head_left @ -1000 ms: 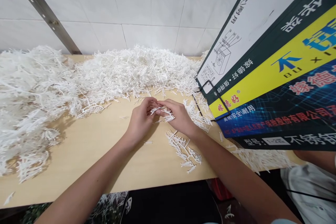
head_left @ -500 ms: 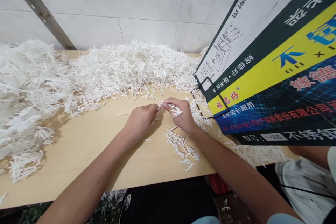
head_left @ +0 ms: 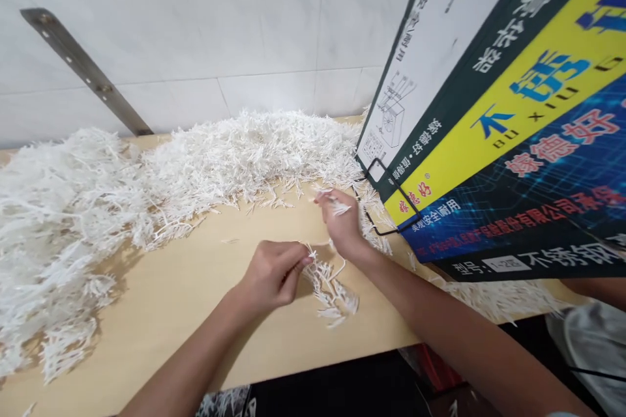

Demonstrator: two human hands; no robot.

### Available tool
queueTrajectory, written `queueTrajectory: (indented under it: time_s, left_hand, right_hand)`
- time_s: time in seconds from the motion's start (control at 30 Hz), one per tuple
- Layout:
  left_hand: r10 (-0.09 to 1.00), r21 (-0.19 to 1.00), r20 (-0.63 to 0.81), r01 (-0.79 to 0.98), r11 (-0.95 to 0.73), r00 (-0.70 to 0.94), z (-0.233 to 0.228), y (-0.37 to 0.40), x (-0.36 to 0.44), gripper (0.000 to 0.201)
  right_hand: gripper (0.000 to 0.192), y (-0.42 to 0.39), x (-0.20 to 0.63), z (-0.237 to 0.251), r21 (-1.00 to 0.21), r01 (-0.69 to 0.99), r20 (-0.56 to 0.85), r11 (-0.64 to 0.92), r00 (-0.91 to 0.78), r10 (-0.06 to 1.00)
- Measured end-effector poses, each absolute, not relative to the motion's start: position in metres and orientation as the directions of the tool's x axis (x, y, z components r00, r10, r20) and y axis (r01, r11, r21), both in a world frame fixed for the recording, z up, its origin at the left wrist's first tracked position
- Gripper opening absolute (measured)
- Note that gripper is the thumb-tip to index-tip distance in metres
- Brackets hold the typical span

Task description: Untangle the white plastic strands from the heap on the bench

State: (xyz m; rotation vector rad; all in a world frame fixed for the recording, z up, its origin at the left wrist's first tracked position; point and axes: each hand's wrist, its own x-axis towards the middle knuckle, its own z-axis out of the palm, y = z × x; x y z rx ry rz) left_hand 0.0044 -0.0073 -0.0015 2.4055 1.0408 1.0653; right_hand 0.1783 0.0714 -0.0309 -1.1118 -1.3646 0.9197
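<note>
My left hand is closed, thumb and finger pinching the tip of a white branched plastic sprig that trails onto the tabletop. Farther forward and to the right, my right hand is curled round some small white sprig pieces; its fingertips are near the front of the heap. Whether the fingertips pinch a separate piece I cannot tell. A long heap of white branched sprigs lies along the wall, spreading into a larger pile on the left.
A big printed carton leans over the right side of the pale wooden table, a black wire frame at its lower corner. More white pieces lie under the carton. A metal bracket is fixed against the tiled wall. Another person's arm shows at right.
My hands have parted. The left has come back to the sprig on the table and pinches it; the right has shifted forward with its white pieces. The camera view has tilted upward.
</note>
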Motion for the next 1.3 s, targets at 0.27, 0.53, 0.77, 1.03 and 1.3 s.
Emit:
queueTrajectory:
  time_s: [0.27, 0.53, 0.77, 1.03, 1.3]
  left_hand:
    - [0.964, 0.820, 0.264, 0.525, -0.229, 0.007, -0.002, 0.023, -0.004, 0.024]
    - [0.943, 0.652, 0.276, 0.685, -0.326, 0.186, -0.006, 0.021, 0.002, 0.042]
    - [0.889, 0.667, 0.430, 0.610, -0.428, 0.155, 0.000, 0.009, -0.002, 0.048]
    - [0.896, 0.752, 0.439, 0.521, -0.403, 0.060, 0.000, 0.018, -0.005, 0.035]
    - [0.980, 0.880, 0.087, 0.448, -0.160, 0.178, 0.005, 0.011, 0.005, 0.046]
  right_hand:
    - [0.040, 0.062, 0.178, -0.021, -0.938, 0.157, 0.285, 0.309, -0.160, 0.945]
    - [0.035, 0.060, 0.178, -0.018, -0.866, 0.306, 0.313, 0.396, -0.286, 0.906]
    - [0.031, 0.067, 0.176, -0.020, -0.884, 0.368, 0.285, 0.287, -0.061, 0.957]
    - [0.022, 0.061, 0.174, -0.020, -0.765, 0.492, 0.367, 0.415, -0.196, 0.909]
    - [0.040, 0.057, 0.174, -0.023, -0.623, 0.533, 0.439, 0.573, -0.368, 0.820]
